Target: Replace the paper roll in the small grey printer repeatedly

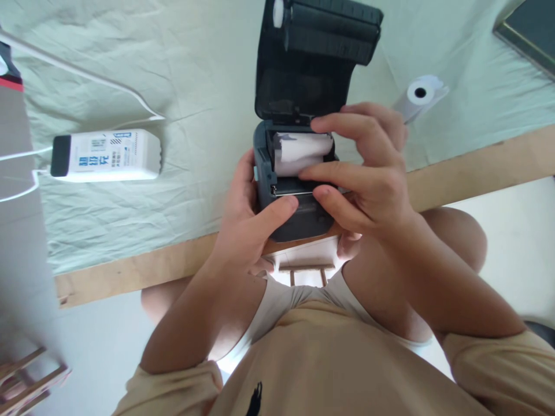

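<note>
A small dark label printer (299,219) sits at the table's near edge with its lid (303,86) swung up and back. Inside its bay lies a white paper roll (303,147), the outer layer ragged at its upper left. My left hand (247,222) grips the printer's left side, thumb on the front by the metal strip. Over the bay's right side is my right hand (368,162), fingers spread. Its index fingertip touches the paper roll's lower edge, the thumb rests by the front strip, and another finger reaches near the lid hinge. The roll's right end is partly hidden.
Another white paper roll (418,98) stands right of the printer with its end loose. A white power adapter (117,155) with cables lies at left. A dark flat object (529,34) is at the far right. The pale green tablecloth (199,150) stops before the wooden edge (143,268).
</note>
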`<state>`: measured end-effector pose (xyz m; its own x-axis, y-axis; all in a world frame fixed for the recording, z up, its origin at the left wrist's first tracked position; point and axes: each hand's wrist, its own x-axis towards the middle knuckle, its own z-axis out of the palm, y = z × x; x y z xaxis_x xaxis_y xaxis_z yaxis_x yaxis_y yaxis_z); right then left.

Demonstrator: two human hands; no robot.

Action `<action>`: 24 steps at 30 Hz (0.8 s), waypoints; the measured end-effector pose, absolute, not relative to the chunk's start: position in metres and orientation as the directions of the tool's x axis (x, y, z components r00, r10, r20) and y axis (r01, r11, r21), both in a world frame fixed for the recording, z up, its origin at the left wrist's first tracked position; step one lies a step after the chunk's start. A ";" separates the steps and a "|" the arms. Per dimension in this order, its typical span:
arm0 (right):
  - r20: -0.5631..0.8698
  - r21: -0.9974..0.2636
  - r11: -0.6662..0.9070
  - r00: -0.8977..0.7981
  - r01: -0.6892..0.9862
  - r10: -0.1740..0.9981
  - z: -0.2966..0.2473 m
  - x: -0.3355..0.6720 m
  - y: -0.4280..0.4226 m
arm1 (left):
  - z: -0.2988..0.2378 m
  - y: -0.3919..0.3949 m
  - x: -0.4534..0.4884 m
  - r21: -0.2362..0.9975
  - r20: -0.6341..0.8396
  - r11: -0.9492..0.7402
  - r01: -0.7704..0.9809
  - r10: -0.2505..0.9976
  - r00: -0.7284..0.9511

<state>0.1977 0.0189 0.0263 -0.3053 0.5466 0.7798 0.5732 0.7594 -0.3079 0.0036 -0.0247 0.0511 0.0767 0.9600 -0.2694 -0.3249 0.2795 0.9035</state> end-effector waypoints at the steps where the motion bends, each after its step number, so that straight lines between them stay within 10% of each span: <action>1: 0.765 -0.306 0.741 -0.309 0.597 0.565 0.025 0.197 0.019 | 0.051 -0.025 0.003 0.905 -0.262 0.273 -0.325 0.962 0.079; 18: 0.929 -0.138 0.882 -0.250 0.450 0.272 0.028 0.189 0.019 | 0.050 -0.020 0.011 0.869 -0.217 0.202 -0.452 0.976 0.020; 24: 0.881 -0.210 0.857 -0.288 0.471 0.375 0.026 0.192 0.013 | 0.058 -0.026 0.006 0.894 -0.295 0.296 -0.337 0.954 0.055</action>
<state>0.1925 0.0131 0.0260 -0.2878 0.3746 0.8814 0.4708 0.8568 -0.2104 0.0058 -0.0259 0.0584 0.0554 0.9539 -0.2951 -0.3365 0.2961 0.8939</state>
